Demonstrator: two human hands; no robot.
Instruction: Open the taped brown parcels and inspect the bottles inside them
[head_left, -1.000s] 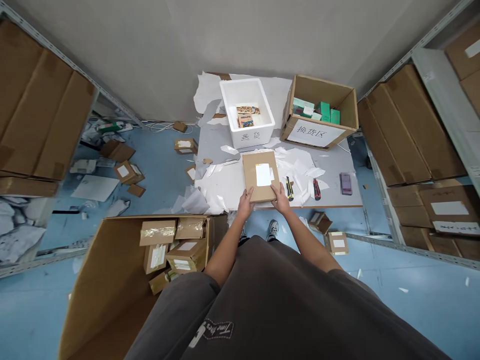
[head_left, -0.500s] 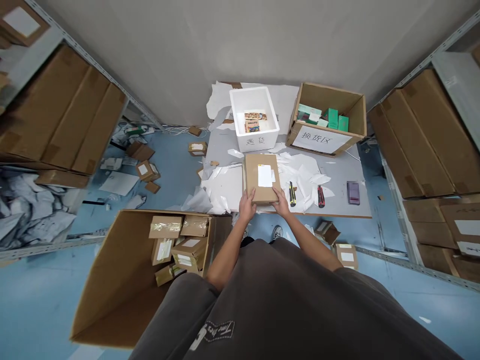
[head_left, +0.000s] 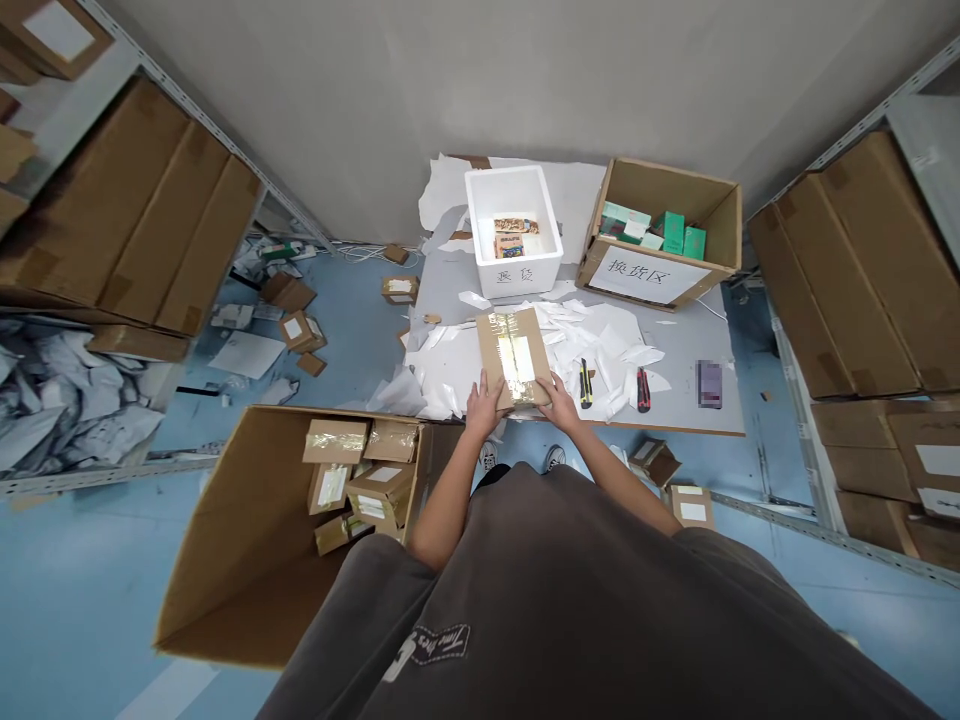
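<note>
A flat cardboard box point(head_left: 491, 350) with clear tape down its middle and a white label lies over the front part of the table, slightly tilted to the left. My left hand point(head_left: 484, 405) grips its lower left corner, and my right hand point(head_left: 559, 402) holds the lower right corner. Right of the box, a yellow and black cutter point(head_left: 585, 384) and a red and black cutter point(head_left: 643, 390) lie among torn white paper point(head_left: 611, 345).
A white foam box point(head_left: 517, 276) with small packets and a carton point(head_left: 637, 277) with green boxes stand at the back of the table point(head_left: 682, 340). A big open carton point(head_left: 225, 540) holding several parcels is at the left. Shelves flank both sides.
The box in my hands now shows a different face, with tape along its middle, and has shifted slightly left. The camera view has moved a little.
</note>
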